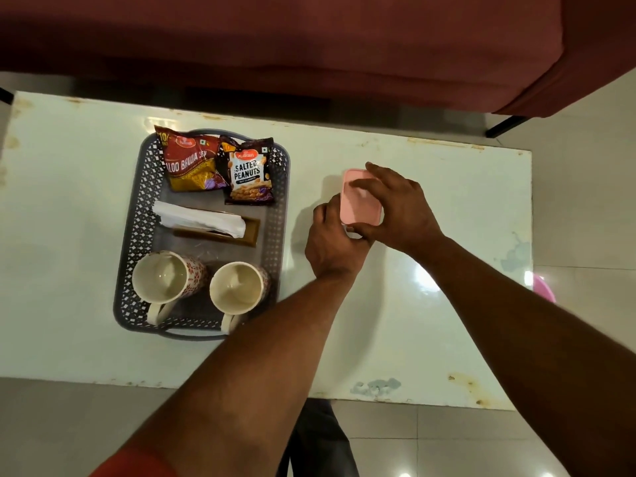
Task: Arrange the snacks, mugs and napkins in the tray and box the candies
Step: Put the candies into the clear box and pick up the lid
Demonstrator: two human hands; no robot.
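A glossy white table (430,321) with worn, stained edges stands on a tiled floor before a dark red sofa (309,46). Both bare arms reach forward over it. The left hand (332,242) grips the near-left corner of the pink box (358,208), while the right hand (395,208) presses its lid from above. The box sits just right of the grey tray (137,235) holding snacks, napkins and mugs

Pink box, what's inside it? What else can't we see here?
- Head view: the pink box has its lid on, with the right hand over it and the left hand beside it, so no candies show.
- Napkins cover part of the brown holder.
- The mug and second mug hide the tray floor beneath them.
- A pink thing at the table's right edge is mostly hidden.
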